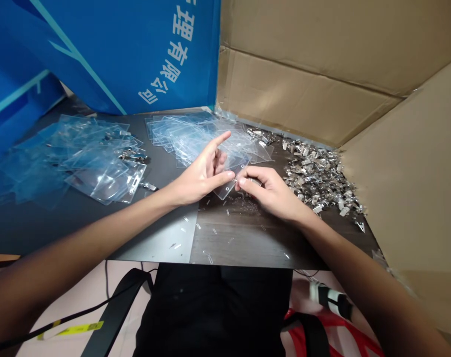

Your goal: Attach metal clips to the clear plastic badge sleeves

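my left hand (199, 173) and right hand (270, 191) held a clear badge sleeve (228, 181) in narrow pinches between thumbs and fingers, over the middle of the desk (225, 243) (my left index finger (220, 140) pointed away, free). metal clips (314, 178) lay heaped right, more sleeves (80, 158) left, other sleeves (184, 136) far.

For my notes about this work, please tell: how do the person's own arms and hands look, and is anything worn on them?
The left hand and right hand are bare, with no gloves, rings or watch visible. The left forearm and right forearm show no sleeves.
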Available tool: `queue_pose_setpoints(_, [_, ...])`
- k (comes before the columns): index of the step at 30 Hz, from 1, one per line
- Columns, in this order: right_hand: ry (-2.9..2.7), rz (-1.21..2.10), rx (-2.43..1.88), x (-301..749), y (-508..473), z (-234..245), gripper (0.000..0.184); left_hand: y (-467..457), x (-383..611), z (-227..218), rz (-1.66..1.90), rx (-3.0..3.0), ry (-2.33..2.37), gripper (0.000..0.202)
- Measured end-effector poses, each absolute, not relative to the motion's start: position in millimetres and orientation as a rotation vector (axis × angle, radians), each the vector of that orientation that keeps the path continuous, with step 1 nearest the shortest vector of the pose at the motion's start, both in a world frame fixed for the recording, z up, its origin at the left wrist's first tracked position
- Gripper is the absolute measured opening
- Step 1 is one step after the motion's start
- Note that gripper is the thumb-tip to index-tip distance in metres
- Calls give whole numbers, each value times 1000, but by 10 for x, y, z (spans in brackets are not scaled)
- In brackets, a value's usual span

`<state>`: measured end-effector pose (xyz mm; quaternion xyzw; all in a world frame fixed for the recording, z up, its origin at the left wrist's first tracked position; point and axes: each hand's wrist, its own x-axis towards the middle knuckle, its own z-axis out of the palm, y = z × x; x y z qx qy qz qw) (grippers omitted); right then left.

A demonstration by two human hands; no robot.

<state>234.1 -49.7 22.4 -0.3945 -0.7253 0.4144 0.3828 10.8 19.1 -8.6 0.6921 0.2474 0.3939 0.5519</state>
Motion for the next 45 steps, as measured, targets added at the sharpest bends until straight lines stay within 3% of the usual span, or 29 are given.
queue_pose_setpoints(6, [-1883,1064,-971,2345,-509,224,15,145,103,-80,888,1596,588,100])
queue_pose_setpoints(13, [-2005,771,-1086,2323,-564,192,2,165,151,-123,1063,1676,687,104])
queue_pose_setpoints(27, [-2052,659,-1054,2313,-543,133,19,186,147,-136,1092,1740,714,115])
queue_pose_setpoints(38, [-2025,551,-1048,2312,-553,121,21,118,173,-44,1074,1653,694,101])
queue_pose_setpoints(45, [-2062,577,-1106,2317,-562,107,13,202,157,-137,1119,1727,738,112])
